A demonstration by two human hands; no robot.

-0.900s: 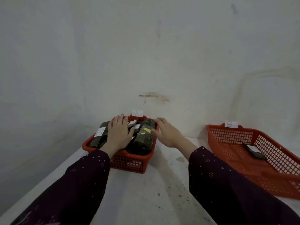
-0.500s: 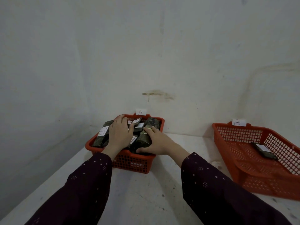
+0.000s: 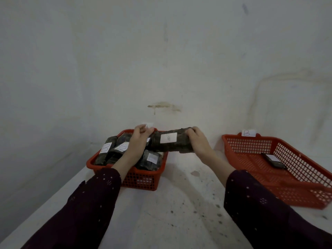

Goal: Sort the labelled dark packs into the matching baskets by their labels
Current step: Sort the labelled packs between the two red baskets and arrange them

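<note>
A long dark pack (image 3: 170, 142) with a white label hangs sideways above the right rim of the small red basket (image 3: 143, 178), whose tag A is mostly hidden. My left hand (image 3: 139, 139) grips its left end and my right hand (image 3: 197, 141) grips its right end. Several more dark packs lie in that basket, two of them (image 3: 111, 150) showing labels marked B. To the right stands a larger red basket (image 3: 251, 157) tagged B (image 3: 248, 133), with one dark labelled pack (image 3: 273, 159) inside.
Both baskets rest on a speckled white counter (image 3: 179, 209) set against a white wall. The counter's left edge runs diagonally past the small basket. Bare counter lies between the two baskets.
Both hands were pressing on the packs in the A basket; now they have lifted one long pack out and hold it raised, shifted right of the basket.
</note>
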